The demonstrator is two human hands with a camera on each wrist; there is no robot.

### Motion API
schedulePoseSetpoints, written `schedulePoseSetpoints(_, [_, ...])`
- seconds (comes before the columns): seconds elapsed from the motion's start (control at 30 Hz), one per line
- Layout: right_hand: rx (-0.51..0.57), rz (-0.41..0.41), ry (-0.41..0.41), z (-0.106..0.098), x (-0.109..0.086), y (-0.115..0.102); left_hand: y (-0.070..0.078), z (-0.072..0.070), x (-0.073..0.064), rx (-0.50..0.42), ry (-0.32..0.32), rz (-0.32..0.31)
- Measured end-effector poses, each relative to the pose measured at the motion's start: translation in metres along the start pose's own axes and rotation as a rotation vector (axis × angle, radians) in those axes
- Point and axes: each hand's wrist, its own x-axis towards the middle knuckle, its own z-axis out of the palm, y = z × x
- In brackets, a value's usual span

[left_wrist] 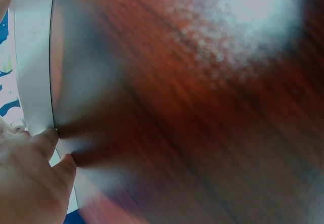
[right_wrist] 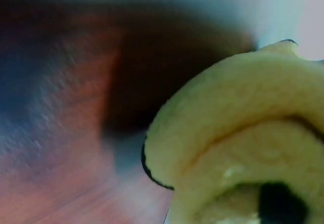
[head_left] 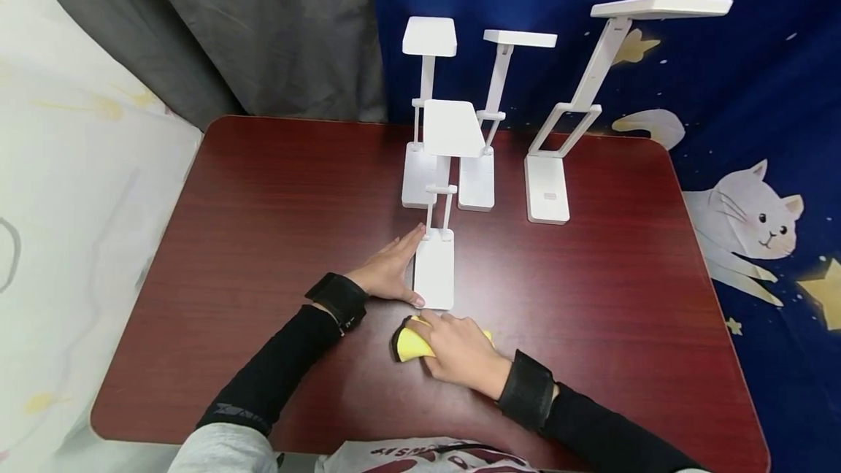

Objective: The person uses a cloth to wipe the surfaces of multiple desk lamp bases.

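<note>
A white desk lamp (head_left: 434, 268) stands upright on the table, its flat base toward me. My left hand (head_left: 389, 268) lies along the left side of that base. The thumb is at its near corner and the fingers reach toward the hinge; in the left wrist view fingertips touch the edge of the white base (left_wrist: 35, 62). Just in front of the base, my right hand (head_left: 463, 352) grips a yellow sponge-like pad (head_left: 412, 344) with a black edge, held low over the table. The palm and fingers hide most of the pad.
Behind stand three more white desk lamps: one at the back left (head_left: 418, 177), one in the middle (head_left: 476, 185) and a taller one on the right (head_left: 547, 192). The lamp heads overlap in view. The dark red table (head_left: 276, 188) meets a curtain (head_left: 309, 35) at the back.
</note>
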Motion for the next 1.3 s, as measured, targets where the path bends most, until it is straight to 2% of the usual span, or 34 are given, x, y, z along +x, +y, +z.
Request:
schedulePoseSetpoints(0.2, [0.01, 0.117, 0.01, 0.0, -0.001, 0.005, 0.001, 0.001, 0.0, -0.024, -0.001, -0.013])
schedulePoseSetpoints(0.37, [0.004, 0.171, 0.015, -0.004, -0.014, 0.012, 0.003, 0.0, 0.001, -0.027, 0.002, 0.003])
schedulePoseSetpoints(0.63, [0.009, 0.257, 0.024, -0.008, -0.037, 0.027, 0.002, 0.001, 0.001, -0.036, -0.01, -0.012])
schedulePoseSetpoints(0.8, [0.044, 0.302, 0.092, -0.018, -0.043, 0.045, 0.0, 0.002, 0.002, -0.043, -0.007, -0.011])
schedulePoseSetpoints(0.9, [0.062, 0.312, 0.176, -0.031, -0.031, 0.06, -0.001, 0.002, 0.001, -0.049, -0.005, -0.002])
schedulePoseSetpoints(1.03, [0.079, 0.306, 0.241, -0.042, 0.004, 0.076, -0.002, 0.002, 0.001, -0.062, -0.001, 0.001])
schedulePoseSetpoints(1.17, [0.091, 0.301, 0.184, -0.038, 0.037, 0.081, -0.004, 0.003, 0.002, -0.073, -0.007, -0.01])
schedulePoseSetpoints(1.3, [0.117, 0.314, 0.133, -0.032, 0.048, 0.077, -0.007, -0.001, 0.002, -0.066, 0.0, 0.001])
